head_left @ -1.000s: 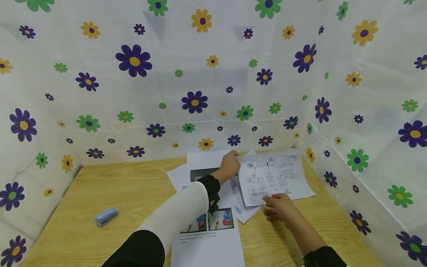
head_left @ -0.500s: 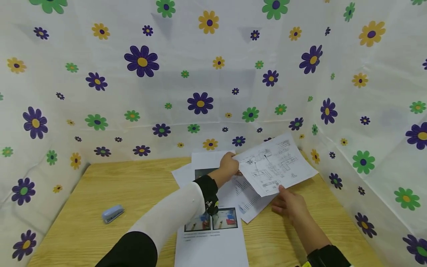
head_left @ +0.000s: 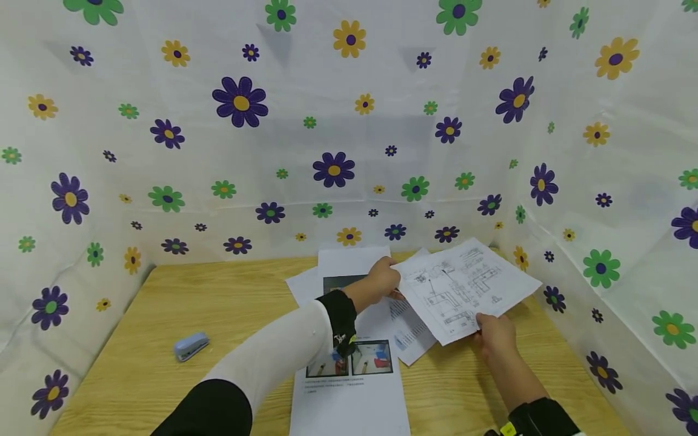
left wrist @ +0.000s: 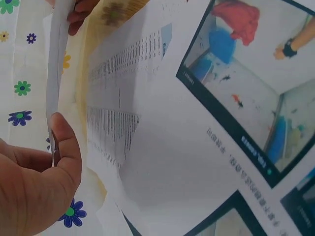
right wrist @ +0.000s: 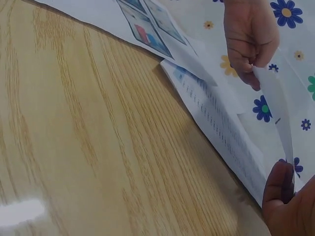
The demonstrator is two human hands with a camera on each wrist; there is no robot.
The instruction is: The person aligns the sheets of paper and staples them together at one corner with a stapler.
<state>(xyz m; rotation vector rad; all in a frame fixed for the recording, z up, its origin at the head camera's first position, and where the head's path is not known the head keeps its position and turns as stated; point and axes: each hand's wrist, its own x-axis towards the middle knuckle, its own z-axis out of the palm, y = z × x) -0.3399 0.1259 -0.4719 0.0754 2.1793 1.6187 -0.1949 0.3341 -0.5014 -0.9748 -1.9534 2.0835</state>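
Observation:
A sheet of paper [head_left: 463, 287] printed with line drawings is held up off the table, tilted, between both hands. My left hand [head_left: 383, 280] pinches its left edge; in the left wrist view the thumb and fingers [left wrist: 67, 147] close on the sheet, seen nearly edge-on. With thumb on top, my right hand [head_left: 495, 336] pinches the near edge, and the right wrist view shows that hand [right wrist: 290, 201] at the sheet's lower end. Beneath lies a text-printed sheet [head_left: 411, 333], partly hidden by the held paper.
Sheets with colour photos [head_left: 351, 399] lie overlapping at the middle of the wooden table [head_left: 136, 315], partly under the left arm. A blue stapler [head_left: 191, 346] sits at the left. Flower-patterned cloth [head_left: 294, 139] walls the back and sides.
The drawing sheet tilted up at its far side, then came down and shifted right. My right hand moved from the sheet's near edge to a pinch on it farther right.

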